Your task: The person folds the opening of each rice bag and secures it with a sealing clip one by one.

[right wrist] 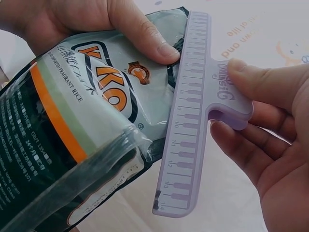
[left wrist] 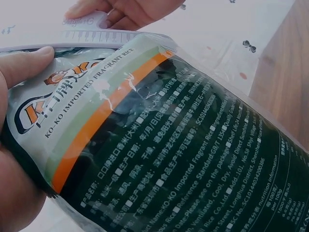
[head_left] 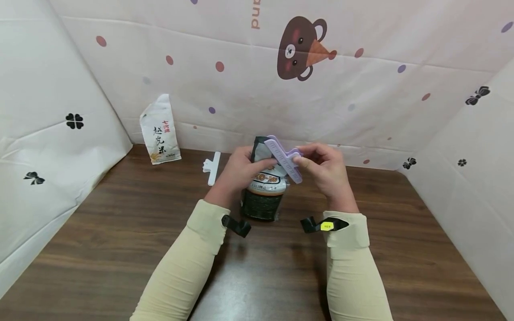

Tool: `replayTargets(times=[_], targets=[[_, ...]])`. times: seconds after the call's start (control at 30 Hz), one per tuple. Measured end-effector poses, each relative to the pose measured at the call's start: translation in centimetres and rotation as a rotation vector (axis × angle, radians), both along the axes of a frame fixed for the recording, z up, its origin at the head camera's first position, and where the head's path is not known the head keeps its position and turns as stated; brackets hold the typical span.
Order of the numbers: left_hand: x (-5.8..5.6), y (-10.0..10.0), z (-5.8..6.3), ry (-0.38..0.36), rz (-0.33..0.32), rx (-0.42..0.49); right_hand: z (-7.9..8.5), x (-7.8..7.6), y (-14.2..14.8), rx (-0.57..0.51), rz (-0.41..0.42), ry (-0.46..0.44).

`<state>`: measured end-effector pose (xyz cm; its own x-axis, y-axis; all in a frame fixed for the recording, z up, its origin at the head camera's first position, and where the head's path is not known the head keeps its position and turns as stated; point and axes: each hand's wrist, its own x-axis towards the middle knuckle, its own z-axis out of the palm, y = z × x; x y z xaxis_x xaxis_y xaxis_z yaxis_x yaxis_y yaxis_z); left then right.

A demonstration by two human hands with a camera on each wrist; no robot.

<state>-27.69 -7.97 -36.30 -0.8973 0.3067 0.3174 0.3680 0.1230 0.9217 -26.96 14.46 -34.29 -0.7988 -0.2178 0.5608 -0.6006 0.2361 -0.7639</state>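
Note:
A dark green and silver rice bag (head_left: pixel 263 203) with an orange stripe stands on the table, its top leaning slightly. My left hand (head_left: pixel 242 170) grips the upper part of the bag, thumb across its front, as the right wrist view also shows. Between thumb and fingers my right hand (head_left: pixel 326 169) pinches the handle of a long lilac bag clip (right wrist: pixel 186 116) with ruler-like marks. The clip's bar lies slantwise along the bag's top edge. From these views I cannot tell how firmly the clip closes on the bag.
A white bag clip (head_left: pixel 214 168) lies on the brown wooden table (head_left: pixel 140 249), left of the left hand. Further back to the left, a white paper-like rice bag (head_left: pixel 161 133) leans against the printed cloth wall (head_left: pixel 241 89). Cloth also encloses both sides.

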Motion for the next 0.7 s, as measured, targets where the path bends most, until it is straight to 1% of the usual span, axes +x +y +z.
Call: replayTargets(times=[0.17, 0.43, 0.7], targets=[[0.01, -0.06, -0.01, -0.004, -0.009, 0.0, 0.06, 0.05, -0.2, -0.018, 0.003, 0.007], [0.05, -0.1, 0.08, -0.014, 0.0, -0.02, 0.06, 0.04, -0.42, -0.03, 0.005, 0.018], [0.11, -0.04, 0.21, -0.027, 0.005, -0.03, 0.18, 0.12, -0.7, -0.042, 0.016, 0.051]])
